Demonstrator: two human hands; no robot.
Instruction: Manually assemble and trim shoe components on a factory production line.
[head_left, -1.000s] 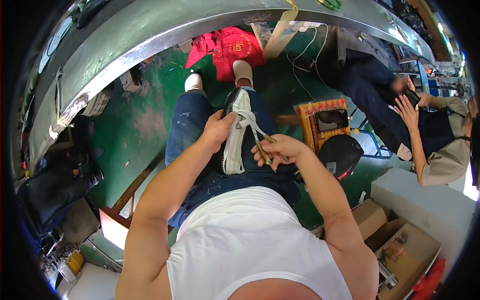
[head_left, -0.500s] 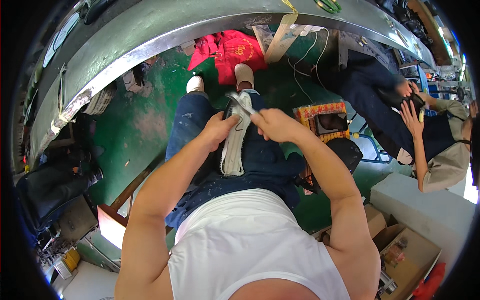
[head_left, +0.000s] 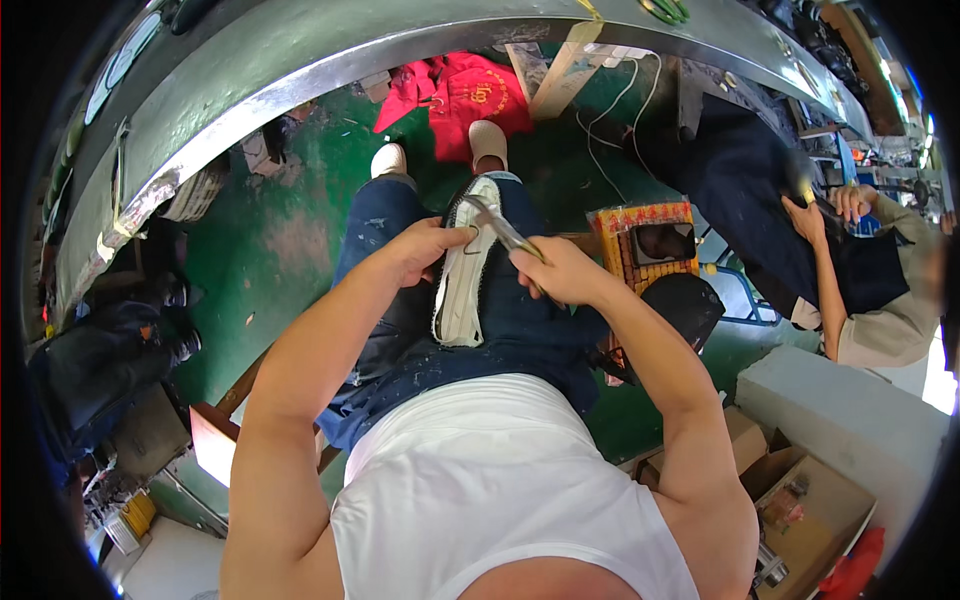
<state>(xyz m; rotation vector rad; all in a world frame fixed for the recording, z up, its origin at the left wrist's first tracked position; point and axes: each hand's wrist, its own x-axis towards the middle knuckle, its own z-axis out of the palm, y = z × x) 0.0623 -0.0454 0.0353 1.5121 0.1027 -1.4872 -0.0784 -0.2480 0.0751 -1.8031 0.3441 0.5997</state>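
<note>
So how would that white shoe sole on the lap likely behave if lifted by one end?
The white shoe sole is long and thin, so it would probably flex rather than stay rigid. It looks light, since the left hand steadies it. Lying flat on the thigh, it seems unlikely to roll.

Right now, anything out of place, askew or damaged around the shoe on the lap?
Nothing looks damaged or spilled. The white shoe lies sole-up along the lap, steadied by the left hand, while the right hand holds metal pliers at its toe end. A red cloth lies crumpled on the green floor by the feet, the only untidy item.
</note>
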